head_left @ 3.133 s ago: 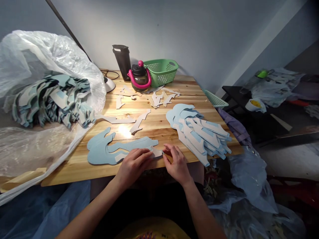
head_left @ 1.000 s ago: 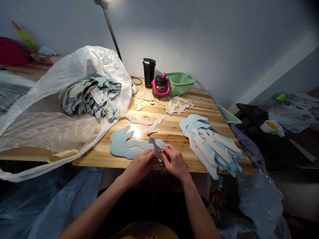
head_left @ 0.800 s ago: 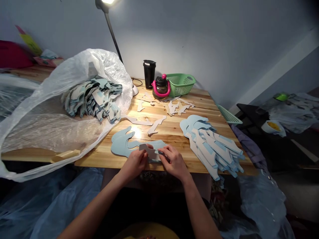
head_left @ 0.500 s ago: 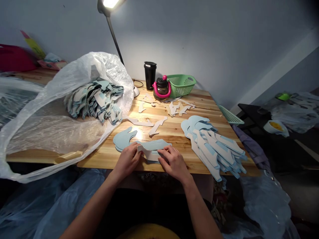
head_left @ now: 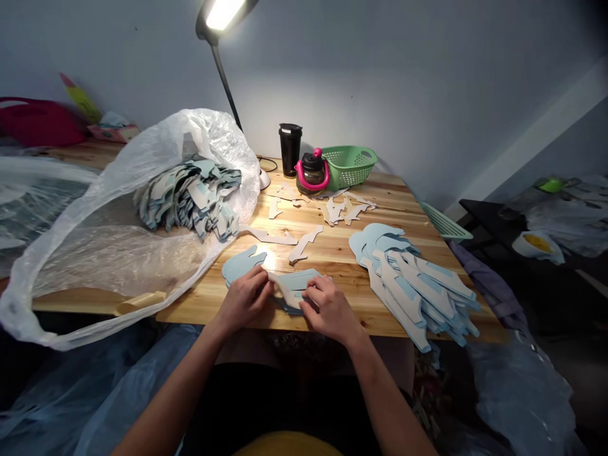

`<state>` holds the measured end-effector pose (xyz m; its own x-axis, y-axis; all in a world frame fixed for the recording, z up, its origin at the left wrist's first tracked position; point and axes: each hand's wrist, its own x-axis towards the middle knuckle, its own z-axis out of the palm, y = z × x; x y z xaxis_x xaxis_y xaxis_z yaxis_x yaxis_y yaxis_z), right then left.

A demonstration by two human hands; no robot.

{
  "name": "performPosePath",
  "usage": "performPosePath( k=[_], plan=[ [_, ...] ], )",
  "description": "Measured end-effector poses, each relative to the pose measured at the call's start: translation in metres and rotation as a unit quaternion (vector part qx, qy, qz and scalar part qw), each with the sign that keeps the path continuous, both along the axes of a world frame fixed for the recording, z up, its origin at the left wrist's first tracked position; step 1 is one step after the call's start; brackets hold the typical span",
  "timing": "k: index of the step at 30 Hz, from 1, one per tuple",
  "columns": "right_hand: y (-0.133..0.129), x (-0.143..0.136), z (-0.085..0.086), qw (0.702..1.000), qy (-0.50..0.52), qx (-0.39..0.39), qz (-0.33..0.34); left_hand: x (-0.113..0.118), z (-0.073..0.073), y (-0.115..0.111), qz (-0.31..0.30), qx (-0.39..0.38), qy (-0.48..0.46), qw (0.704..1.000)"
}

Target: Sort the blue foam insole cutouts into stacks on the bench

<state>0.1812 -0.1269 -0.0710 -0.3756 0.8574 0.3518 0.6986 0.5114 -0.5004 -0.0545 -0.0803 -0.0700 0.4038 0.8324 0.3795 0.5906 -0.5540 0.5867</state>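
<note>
In front of both hands, a wooden table (head_left: 342, 269) is set by a pale wall (head_left: 389, 95). It is lit by a lamp (head_left: 225, 16) far past the left hand (head_left: 247, 294).

One end of a white strip (head_left: 287, 291) is pinched by that hand; the other end is held by the fingers of the right hand (head_left: 329, 307). Since a second ago, the strip has been tipped down from standing tall, and the hands have been moved wider apart.

Left of the left hand, blue and white pieces (head_left: 190, 196) are held in a big plastic bag (head_left: 209, 126). Under the hands, blue shapes (head_left: 240, 263) are partly hidden. Past the hands, white scraps (head_left: 306, 244), a black cup (head_left: 290, 152), a pink-handled bottle (head_left: 312, 166) and a green basket (head_left: 352, 168) are seen. Right of the right hand, a pile (head_left: 403, 275) is spread.
</note>
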Motion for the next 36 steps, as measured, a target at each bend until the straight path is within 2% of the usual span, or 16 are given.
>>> performPosePath(
  k=[5,12,19,28,36],
  plan=[
    [0.004,-0.008,-0.007,0.999,0.045,-0.016,0.003,-0.004,0.002,0.001,-0.040,-0.026,-0.040,0.998],
    [0.001,-0.005,-0.009,0.999,0.041,-0.008,0.008,0.002,-0.007,-0.002,0.027,0.037,-0.023,0.999],
    [0.003,-0.005,-0.012,0.999,0.037,-0.009,-0.005,0.002,-0.007,-0.006,0.077,0.029,-0.003,0.997],
    [0.003,-0.005,-0.012,0.999,0.042,-0.023,-0.001,0.005,-0.006,-0.006,0.101,0.033,0.013,0.994],
    [0.003,-0.005,-0.013,0.999,0.030,-0.015,0.008,0.006,-0.008,-0.009,0.129,0.071,0.027,0.989]
  ],
)
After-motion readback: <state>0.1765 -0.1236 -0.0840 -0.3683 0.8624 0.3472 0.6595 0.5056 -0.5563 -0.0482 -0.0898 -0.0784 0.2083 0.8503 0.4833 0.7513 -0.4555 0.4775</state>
